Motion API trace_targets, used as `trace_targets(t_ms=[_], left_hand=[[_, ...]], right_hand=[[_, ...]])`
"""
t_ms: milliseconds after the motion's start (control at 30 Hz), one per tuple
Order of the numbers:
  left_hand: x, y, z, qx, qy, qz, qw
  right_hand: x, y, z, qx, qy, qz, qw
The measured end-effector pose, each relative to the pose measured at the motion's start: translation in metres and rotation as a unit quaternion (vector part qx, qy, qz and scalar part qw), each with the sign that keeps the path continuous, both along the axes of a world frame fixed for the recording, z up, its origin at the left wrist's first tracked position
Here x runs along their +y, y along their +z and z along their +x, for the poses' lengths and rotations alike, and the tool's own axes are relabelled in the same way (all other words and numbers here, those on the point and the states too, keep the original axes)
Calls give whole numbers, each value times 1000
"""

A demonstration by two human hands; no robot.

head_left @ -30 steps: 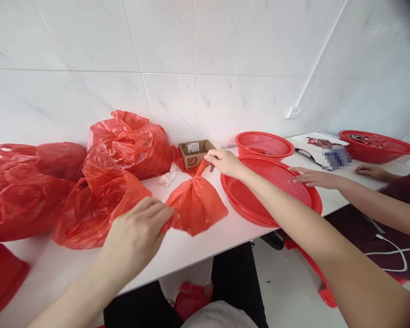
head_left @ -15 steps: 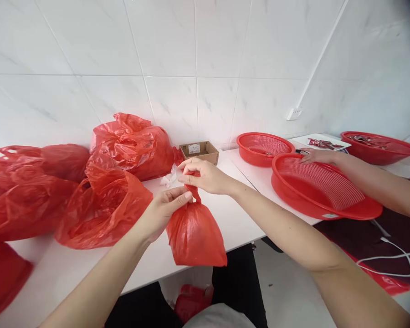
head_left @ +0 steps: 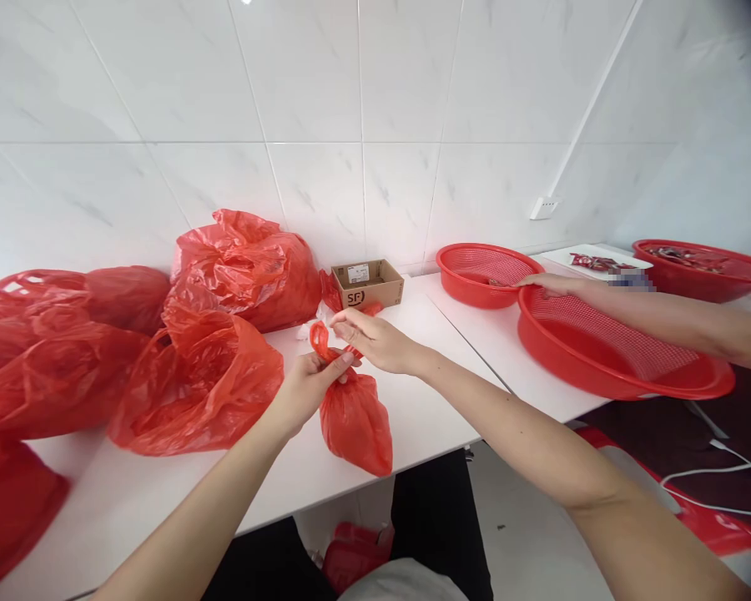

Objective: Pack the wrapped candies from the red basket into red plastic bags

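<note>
A small, filled red plastic bag (head_left: 356,421) hangs tilted over the white table near its front edge. My left hand (head_left: 316,380) is closed round the twisted neck, thumb on top, and a handle loop sticks up above it. Close by on the right, my right hand (head_left: 379,340) has its fingers drawn together at the other handle strip, which runs into it from the neck. Part of that strip is hidden behind the fingers. An opened larger red bag (head_left: 200,384) lies left of my left hand.
Several bulky red bags (head_left: 244,267) crowd the table's left side. A small cardboard box (head_left: 372,290) stands by the wall. On the right are red plastic baskets (head_left: 607,367), one touched by another person's hand (head_left: 547,284). A white cable (head_left: 713,501) loops at the lower right.
The bag's neck has become twisted, with a loop now standing up, and the bag hangs more slanted. The other person's hand and the near basket have shifted.
</note>
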State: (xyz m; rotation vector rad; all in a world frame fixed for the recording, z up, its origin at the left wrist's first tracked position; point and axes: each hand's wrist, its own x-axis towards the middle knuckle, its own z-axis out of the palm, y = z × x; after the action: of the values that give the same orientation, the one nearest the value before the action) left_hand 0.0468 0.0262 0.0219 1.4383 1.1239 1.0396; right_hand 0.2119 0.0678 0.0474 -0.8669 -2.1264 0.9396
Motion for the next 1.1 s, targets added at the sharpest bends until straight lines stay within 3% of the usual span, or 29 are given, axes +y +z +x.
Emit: trace_targets(t_ms=[100,233,333,533,733,833,1000,1100], left_hand=[[2,-2,-4,-34,7,-1,999],[0,-5,-6,-72,-8,2,997],[-3,-2,-9,-60,-24,25,998],[-8,3,-17,-27,-39,-1,999],[-8,-1,-13,13,-51,54,997],[-6,-4,-13,48,-43,100,993],[-9,-13,-13,192,64,223,954],[-13,-15,-12,206,72,265,939]], right_hand=[[2,-8,1,-30,-83,7,996],[-11,-3,3,45,-159,21,986],[-29,-5,3,89,-153,12,984],[-49,-38,8,78,-141,-70,984],[-43,-43,11,36,-126,27,991],[-42,-46,6,101,-73,-27,992],[-48,-57,-6,199,-68,-143,967],[-47,-57,-5,236,-39,-192,952]])
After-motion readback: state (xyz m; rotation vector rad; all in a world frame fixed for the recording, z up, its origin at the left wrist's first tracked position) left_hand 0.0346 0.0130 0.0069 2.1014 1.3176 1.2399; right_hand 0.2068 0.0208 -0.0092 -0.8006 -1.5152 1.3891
